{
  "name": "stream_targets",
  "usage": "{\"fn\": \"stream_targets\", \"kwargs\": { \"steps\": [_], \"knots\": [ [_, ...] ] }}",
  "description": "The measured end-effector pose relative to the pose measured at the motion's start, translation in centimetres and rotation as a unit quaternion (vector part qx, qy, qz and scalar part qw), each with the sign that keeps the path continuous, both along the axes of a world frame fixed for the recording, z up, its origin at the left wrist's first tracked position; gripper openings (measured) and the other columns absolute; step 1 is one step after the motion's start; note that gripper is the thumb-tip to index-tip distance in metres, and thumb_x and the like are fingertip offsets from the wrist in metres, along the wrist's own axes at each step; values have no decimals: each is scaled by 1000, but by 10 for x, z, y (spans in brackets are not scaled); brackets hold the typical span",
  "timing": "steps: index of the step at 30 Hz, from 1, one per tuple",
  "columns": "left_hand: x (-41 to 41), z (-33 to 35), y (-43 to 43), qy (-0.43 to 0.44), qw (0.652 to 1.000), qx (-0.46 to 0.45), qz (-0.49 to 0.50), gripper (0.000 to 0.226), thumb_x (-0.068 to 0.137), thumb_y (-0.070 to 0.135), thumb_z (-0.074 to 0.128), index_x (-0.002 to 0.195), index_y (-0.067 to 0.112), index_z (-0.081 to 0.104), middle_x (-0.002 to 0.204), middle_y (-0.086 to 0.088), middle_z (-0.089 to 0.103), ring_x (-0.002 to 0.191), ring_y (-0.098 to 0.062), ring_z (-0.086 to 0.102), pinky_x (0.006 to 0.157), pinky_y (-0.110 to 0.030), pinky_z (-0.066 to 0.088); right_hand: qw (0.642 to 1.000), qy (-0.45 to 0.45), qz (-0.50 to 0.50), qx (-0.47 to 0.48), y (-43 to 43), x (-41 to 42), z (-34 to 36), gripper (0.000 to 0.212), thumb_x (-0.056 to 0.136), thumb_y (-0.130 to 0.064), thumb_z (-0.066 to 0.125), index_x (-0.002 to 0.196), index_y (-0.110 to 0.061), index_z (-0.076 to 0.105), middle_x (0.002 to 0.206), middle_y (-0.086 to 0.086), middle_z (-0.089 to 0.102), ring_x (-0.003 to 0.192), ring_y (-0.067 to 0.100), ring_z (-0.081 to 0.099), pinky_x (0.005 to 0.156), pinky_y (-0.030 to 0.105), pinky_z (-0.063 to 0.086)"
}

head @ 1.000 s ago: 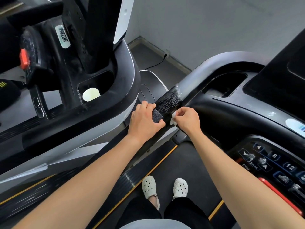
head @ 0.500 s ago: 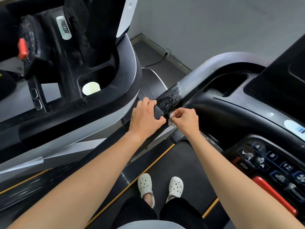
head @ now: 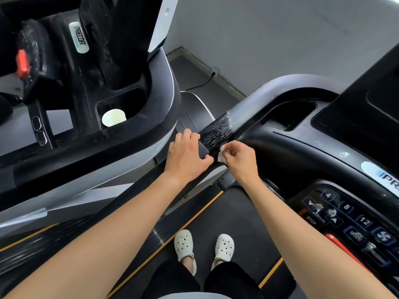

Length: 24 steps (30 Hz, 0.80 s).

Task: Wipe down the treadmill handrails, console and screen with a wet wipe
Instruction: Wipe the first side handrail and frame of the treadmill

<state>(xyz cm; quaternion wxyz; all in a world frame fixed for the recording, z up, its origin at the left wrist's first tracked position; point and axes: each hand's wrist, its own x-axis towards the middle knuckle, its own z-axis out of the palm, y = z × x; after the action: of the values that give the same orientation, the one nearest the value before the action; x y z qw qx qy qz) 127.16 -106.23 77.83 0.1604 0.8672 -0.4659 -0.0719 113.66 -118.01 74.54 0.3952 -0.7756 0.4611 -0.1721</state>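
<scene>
The treadmill's left handrail (head: 218,131) runs up from the centre toward the console; its black grip is worn and flecked white. My left hand (head: 186,157) wraps over the rail, thumb toward the inner side. Just right of it, my right hand (head: 239,160) pinches a small bunched white wet wipe (head: 222,155) against the rail's inner side. The console (head: 302,152) curves off to the right with a keypad (head: 345,214) of numbered buttons and a red bar. The dark screen (head: 367,104) rises at the far right.
A second treadmill (head: 108,139) stands close on the left, with a pale cup (head: 113,117) in its holder and a red clip (head: 22,62). A cable (head: 200,84) lies on the floor by the grey wall. My feet in white clogs (head: 204,247) stand on the belt.
My right hand has shifted slightly along the inner side of the rail with the wipe, showing more of it. My left hand keeps its hold on the rail.
</scene>
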Motion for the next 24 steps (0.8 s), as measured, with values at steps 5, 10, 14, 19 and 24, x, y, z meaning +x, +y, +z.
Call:
{"fn": "stream_targets", "kwargs": {
  "steps": [5,10,14,19,24],
  "knots": [
    [7,7,-11,28,999,23,1,62,85,59,65,125,14,55,120,-3,52,110,-22,49,92,-43,52,991,-78,-87,-59,-32,10,26,10,95,-16,70,102,-15,78,98,-2,70,88,13,67,82,21,51],
    [16,12,-22,92,995,39,-3,70,84,61,74,131,15,53,129,-2,52,119,-23,49,99,-46,49,978,-10,84,-189,-26,17,22,14,93,-3,65,89,-8,77,100,0,60,84,17,59,78,25,47],
    [18,12,-25,117,992,35,6,75,79,59,81,133,15,54,129,-1,55,117,-22,54,98,-46,53,946,87,192,-246,-38,11,21,18,92,0,55,101,-8,69,108,3,56,95,22,55,77,26,42],
    [26,17,-30,119,991,63,4,80,71,64,85,126,14,56,120,0,59,108,-25,60,93,-45,55,947,158,96,-263,-80,17,28,19,84,5,50,82,-7,64,96,6,52,86,26,54,72,30,44],
    [28,18,-31,106,992,63,-2,80,69,67,84,123,16,57,116,0,58,104,-23,61,89,-44,55,911,140,202,-331,-47,34,34,27,78,9,53,92,-6,71,102,10,62,87,24,50,76,37,51]
  ]
}}
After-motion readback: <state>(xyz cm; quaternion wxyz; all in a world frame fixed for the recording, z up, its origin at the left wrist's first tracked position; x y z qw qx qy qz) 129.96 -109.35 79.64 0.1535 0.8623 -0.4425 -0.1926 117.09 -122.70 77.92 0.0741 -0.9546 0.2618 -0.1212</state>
